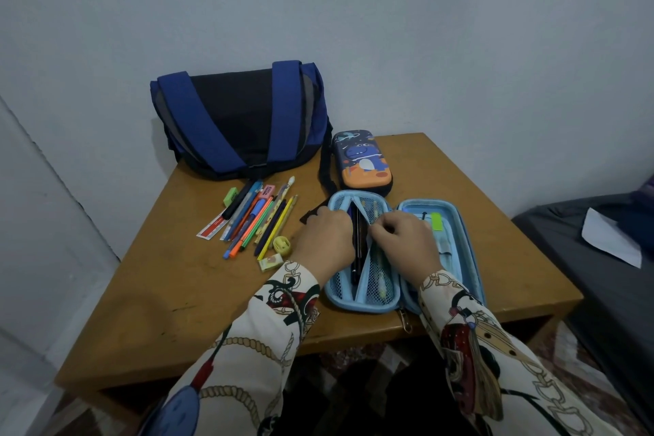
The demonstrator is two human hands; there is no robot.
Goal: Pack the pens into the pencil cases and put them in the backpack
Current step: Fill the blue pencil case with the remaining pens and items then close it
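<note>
The mesh pocket of the open pencil case (364, 251) is pinched apart by the left hand (323, 241) and right hand (403, 241). It should be held wide; loose pens (254, 219) lie just left of the left grip.

Bare tabletop (148, 294) front-left & far right gives room. Pen pile (256, 219) blocks left-centre, backpack (237, 124) the far edge, closed case (362, 163) just beside it.
</note>
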